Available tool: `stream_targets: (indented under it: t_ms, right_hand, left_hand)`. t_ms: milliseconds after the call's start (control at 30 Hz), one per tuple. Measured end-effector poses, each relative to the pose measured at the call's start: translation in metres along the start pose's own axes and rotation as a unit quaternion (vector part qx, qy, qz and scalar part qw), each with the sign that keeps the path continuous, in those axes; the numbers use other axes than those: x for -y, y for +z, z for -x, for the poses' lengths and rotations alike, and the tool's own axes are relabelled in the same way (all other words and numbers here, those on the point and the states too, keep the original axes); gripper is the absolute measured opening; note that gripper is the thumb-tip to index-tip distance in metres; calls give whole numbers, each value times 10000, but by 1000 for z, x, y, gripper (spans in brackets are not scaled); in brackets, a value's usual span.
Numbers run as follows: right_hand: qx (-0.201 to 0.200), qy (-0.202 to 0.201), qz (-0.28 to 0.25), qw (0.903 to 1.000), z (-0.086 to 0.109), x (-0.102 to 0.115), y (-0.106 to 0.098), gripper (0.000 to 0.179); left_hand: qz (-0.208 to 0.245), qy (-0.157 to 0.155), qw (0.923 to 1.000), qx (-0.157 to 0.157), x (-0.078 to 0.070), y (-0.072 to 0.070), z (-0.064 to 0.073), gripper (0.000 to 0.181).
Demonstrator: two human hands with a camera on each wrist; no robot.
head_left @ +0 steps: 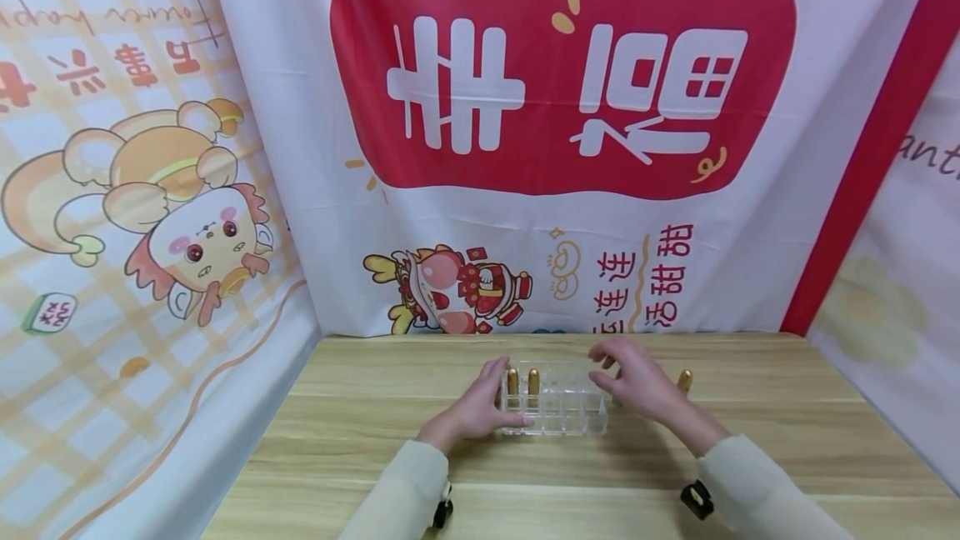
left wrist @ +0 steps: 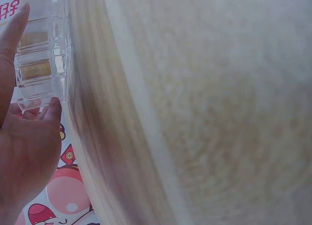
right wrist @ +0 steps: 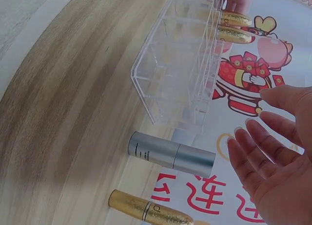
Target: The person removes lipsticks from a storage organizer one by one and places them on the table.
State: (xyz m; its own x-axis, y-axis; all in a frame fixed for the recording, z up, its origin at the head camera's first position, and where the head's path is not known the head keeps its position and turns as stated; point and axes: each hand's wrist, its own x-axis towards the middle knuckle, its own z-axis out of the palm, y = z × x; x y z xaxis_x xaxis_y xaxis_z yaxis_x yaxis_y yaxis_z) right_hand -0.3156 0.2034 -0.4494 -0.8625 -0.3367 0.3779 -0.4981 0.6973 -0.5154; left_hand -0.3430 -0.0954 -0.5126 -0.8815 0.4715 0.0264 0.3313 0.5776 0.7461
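Okay, far left: orange-checked cloth (head_left: pixel 135 232) with a cartoon dragon. Then cream left sleeve (head_left: pixel 412 482), left hand (head_left: pixel 480 408) clamped on the left end of a clear acrylic organizer (head_left: pixel 573 422), thumb at the near side, fingers toward the far side. Organizer sits on the wood-grain table (head_left: pixel 570 490), between both hands. Two gold lipstick tubes (head_left: pixel 533 382) stand in its far row, two leftmost compartments. Behind, white backdrop (head_left: pixel 300 107) with big red panel (head_left: pixel 547 165). Right hand (head_left: pixel 633 377) is by the organizer's right end, fingers and thumb apart, nothing in it. Silver cosmetic tube (right wrist: pixel 170 152) stands on the table just right of the organizer, mostly hidden in the head view. Further right, another gold tube (head_left: pixel 685 382) stands upright, beyond the right forearm. Far right: red stripe (head_left: pixel 862 165).
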Motion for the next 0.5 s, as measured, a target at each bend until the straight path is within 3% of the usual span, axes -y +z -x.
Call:
stream_targets:
  t_ms: [500]
  right_hand:
    - [52, -42, -106, 9999, -7, 6, 13, 25]
  left_hand:
    - [-4, -43, 10000, -3, 2, 2, -1, 119]
